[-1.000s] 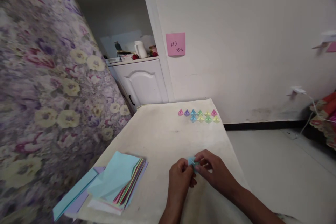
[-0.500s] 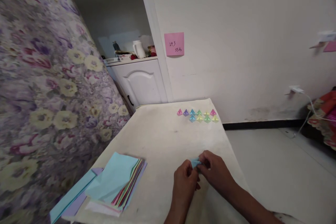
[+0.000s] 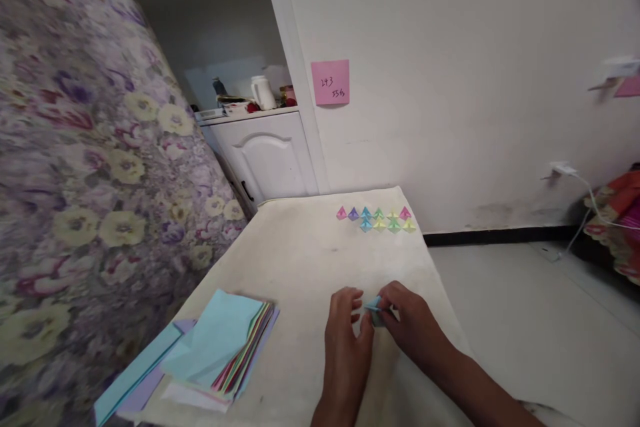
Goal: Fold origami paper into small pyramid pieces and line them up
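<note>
Ten shaped, one in hand

Right of the unshaped paper stack (image 3: 220, 333), the right hand (image 3: 407, 317) is pinching a seemingly unfinished blue paper (image 3: 373, 305); the left hand (image 3: 345, 330) is hovering spread beside it. Beyond the stack, ten folded papers (image 3: 379, 214) are lying, apparently done.

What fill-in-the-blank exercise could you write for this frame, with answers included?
The right hand pinches a small ____ folded piece of paper.
Small multicoloured folded-paper pieces sit in ____ rows on the cream-coloured table.
A multicoloured stack of paper sheets lies to the ____ of that hand.
A square pink paper note is stuck to the ____.

Missing words: light-blue; two; left; wall.
</note>
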Demonstrator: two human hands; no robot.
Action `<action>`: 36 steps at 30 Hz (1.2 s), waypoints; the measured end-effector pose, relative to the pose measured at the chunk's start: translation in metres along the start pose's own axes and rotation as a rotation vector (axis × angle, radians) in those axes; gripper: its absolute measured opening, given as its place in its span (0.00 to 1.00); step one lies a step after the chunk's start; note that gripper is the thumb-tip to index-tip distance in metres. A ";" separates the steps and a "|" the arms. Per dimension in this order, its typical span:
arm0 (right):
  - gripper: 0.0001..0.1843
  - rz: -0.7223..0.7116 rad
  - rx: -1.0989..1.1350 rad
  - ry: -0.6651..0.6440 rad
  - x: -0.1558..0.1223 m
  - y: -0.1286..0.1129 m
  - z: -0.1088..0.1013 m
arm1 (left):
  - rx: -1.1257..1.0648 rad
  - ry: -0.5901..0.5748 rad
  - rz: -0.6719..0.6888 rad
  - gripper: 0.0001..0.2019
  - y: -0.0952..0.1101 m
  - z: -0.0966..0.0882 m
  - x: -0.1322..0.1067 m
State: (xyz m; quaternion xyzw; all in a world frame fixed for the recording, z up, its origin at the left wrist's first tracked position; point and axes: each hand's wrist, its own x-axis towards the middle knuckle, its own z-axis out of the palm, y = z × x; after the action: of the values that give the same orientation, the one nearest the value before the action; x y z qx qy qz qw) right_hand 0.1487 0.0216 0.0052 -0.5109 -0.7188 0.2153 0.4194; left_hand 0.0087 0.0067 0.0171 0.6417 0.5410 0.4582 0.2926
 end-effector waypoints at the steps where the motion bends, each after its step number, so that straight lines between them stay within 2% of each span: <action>1: 0.10 -0.005 0.003 -0.012 0.000 0.000 0.001 | 0.030 -0.011 0.048 0.12 0.002 0.000 -0.001; 6: 0.11 -0.024 0.010 -0.076 -0.001 0.002 0.005 | 0.167 -0.083 0.103 0.11 0.007 0.002 -0.005; 13: 0.10 -0.033 -0.034 -0.095 -0.002 0.002 0.004 | 0.166 -0.131 0.098 0.12 0.009 -0.001 -0.003; 25: 0.09 -0.050 -0.189 -0.107 -0.006 -0.001 0.006 | 0.320 -0.086 0.095 0.08 0.008 0.002 -0.007; 30: 0.08 -0.028 -0.227 -0.088 -0.006 -0.001 0.005 | 0.219 -0.054 0.025 0.07 0.005 0.001 -0.006; 36: 0.08 -0.024 -0.239 -0.088 -0.005 -0.001 0.003 | 0.039 -0.103 -0.118 0.05 0.003 -0.003 -0.001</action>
State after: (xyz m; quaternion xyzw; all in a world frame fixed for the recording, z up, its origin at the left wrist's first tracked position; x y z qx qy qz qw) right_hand 0.1460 0.0167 0.0023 -0.5386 -0.7632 0.1452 0.3261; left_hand 0.0072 0.0048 0.0204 0.6371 0.5708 0.3960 0.3340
